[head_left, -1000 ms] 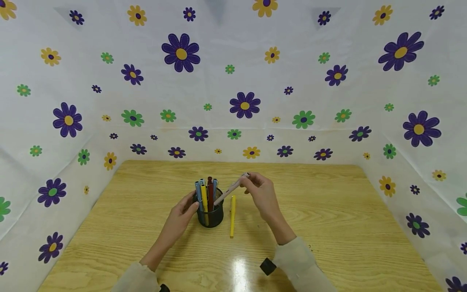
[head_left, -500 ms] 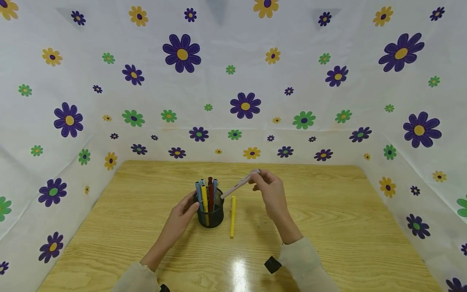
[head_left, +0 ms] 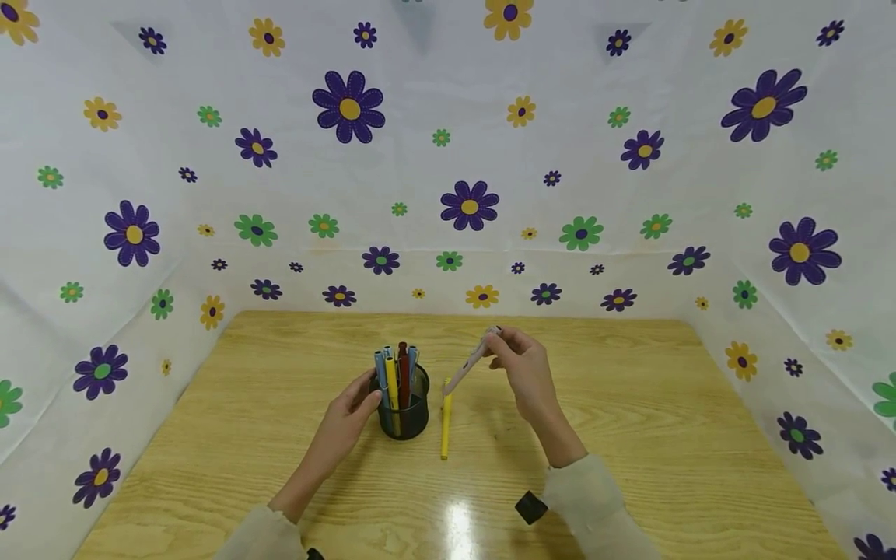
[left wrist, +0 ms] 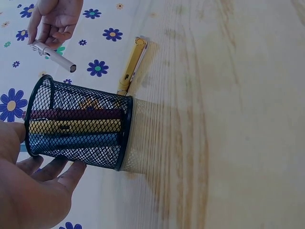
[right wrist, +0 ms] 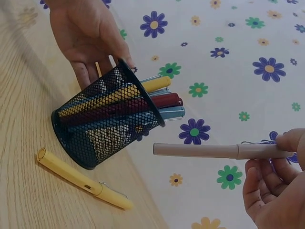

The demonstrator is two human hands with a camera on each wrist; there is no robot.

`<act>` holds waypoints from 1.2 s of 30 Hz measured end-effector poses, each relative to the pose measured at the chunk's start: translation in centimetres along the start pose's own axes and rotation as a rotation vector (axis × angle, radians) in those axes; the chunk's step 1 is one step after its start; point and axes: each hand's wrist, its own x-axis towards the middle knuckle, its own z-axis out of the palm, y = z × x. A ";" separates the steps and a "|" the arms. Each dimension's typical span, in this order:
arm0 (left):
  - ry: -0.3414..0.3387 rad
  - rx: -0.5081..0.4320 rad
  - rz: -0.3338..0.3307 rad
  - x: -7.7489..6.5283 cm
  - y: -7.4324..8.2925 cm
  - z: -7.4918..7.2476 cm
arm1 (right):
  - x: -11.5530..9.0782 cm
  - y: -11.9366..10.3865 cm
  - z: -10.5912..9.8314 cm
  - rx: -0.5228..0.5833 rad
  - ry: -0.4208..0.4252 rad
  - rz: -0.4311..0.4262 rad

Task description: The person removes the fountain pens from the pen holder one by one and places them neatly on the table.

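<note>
Two bare hands work over a wood-grain counter [head_left: 644, 420] walled on three sides by a white cloth [head_left: 528, 152] printed with purple, green and orange flowers. The left hand [head_left: 346, 411] steadies a black mesh cup [head_left: 413, 424], its thumb and fingers curled around the side near the rim. The cup stands upright on the counter and holds several pens: blue pens [head_left: 381, 372], a yellow one [head_left: 392, 381] and dark red [head_left: 404, 378]. To the cup's right, the right hand [head_left: 523, 372] pinches a pale pinkish-grey pen [head_left: 469, 365] by its clip end, the fingers grasping it in the air so that it slants down toward the left. Below lies a loose yellow pen [head_left: 445, 428], flat on the counter just beside the cup, its clip end away from the person; both wrist views show the two pens apart
</note>
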 end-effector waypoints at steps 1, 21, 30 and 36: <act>0.001 0.000 -0.001 0.0 0.0 0.0 | 0.0 0.0 0.0 0.001 -0.002 0.002; 0.006 0.016 -0.011 0.0 -0.1 0.1 | -0.6 0.8 -1.2 -0.093 -0.049 0.028; 0.002 -0.004 -0.015 -0.1 0.1 0.0 | -1.0 1.2 -1.7 -0.131 -0.085 0.058; 0.003 -0.003 -0.013 -0.1 0.1 0.0 | -1.3 1.6 -1.9 -0.148 -0.111 0.062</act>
